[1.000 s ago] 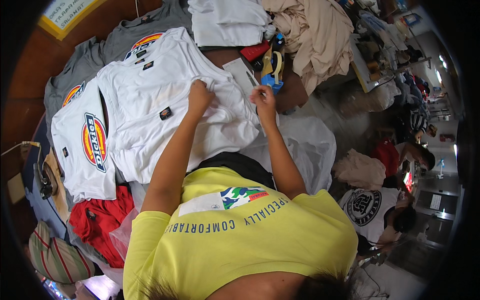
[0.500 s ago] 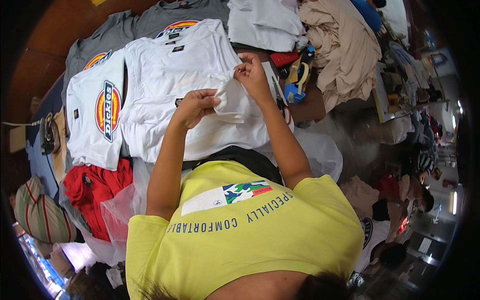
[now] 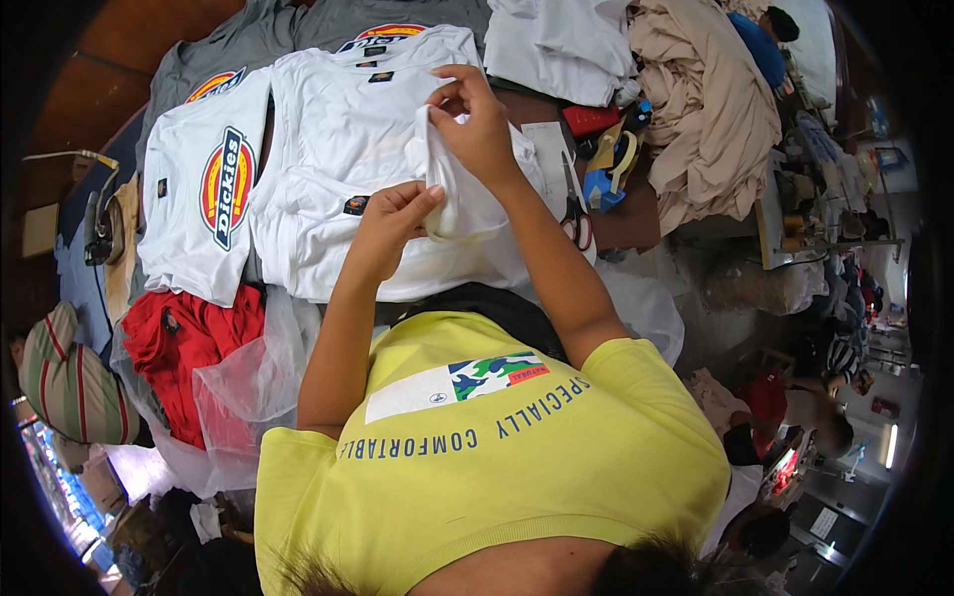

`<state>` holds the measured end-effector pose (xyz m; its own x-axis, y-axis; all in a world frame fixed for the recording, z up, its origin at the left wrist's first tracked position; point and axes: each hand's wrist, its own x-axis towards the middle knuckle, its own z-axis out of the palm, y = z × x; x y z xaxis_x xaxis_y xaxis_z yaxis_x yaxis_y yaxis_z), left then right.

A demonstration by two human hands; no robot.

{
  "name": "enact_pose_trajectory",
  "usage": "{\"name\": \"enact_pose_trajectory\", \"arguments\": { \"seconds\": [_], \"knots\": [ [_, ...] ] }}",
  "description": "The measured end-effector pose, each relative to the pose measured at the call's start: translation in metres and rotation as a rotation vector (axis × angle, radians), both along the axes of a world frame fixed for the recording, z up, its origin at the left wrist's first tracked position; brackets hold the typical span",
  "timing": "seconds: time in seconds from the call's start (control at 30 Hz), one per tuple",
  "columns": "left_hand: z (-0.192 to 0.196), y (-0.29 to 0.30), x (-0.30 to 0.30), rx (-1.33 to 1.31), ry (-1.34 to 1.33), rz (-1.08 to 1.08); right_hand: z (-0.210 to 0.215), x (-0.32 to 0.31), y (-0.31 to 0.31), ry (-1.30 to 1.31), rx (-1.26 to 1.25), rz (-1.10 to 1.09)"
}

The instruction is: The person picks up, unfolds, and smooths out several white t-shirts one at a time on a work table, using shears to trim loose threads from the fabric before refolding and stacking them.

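We are observing the left hand and right hand both pinching a raised fold of the white T-shirt at upper centre of the frame; the fingertips are closed on cloth, so the pinched edge itself is hidden. The shirt's lower hem is disappearing behind the yellow shirt filling the lower frame. Scissors are lying just right of the right forearm. A red garment in clear plastic is crowding the left. Free room is proving slight on every side.
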<state>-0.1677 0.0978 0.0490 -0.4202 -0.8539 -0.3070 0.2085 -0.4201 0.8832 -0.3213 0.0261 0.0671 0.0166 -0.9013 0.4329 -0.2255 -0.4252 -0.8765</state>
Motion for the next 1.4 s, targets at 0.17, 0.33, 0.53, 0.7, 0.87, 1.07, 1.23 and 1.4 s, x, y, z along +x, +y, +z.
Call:
{"name": "enact_pose_trajectory", "arguments": {
  "seconds": [0.17,0.33,0.53,0.7,0.87,1.07,1.23,1.4],
  "knots": [
    [0.003,0.0,0.001,0.109,0.2,0.064,-0.008,0.006,0.003,0.143,-0.009,-0.01],
    [-0.009,0.003,0.005,0.091,0.238,0.148,-0.016,-0.017,0.028,-0.129,0.231,0.12],
    [-0.007,0.004,0.003,0.116,0.26,0.106,-0.006,-0.029,0.057,-0.424,0.362,0.048],
    [-0.004,-0.001,0.004,0.069,0.214,0.106,-0.002,-0.025,0.082,-0.468,0.472,0.083],
    [-0.005,-0.002,0.006,0.019,0.174,0.109,-0.001,-0.017,0.092,-0.389,0.525,0.159],
    [-0.001,-0.001,0.008,-0.011,0.186,0.102,-0.008,-0.004,0.087,-0.363,0.446,0.12],
    [-0.001,0.001,0.01,-0.066,0.171,0.122,-0.006,0.005,0.085,-0.401,0.472,0.1],
    [-0.006,0.003,0.008,-0.118,0.169,0.148,-0.015,0.01,0.082,-0.396,0.471,0.061]
  ]
}}
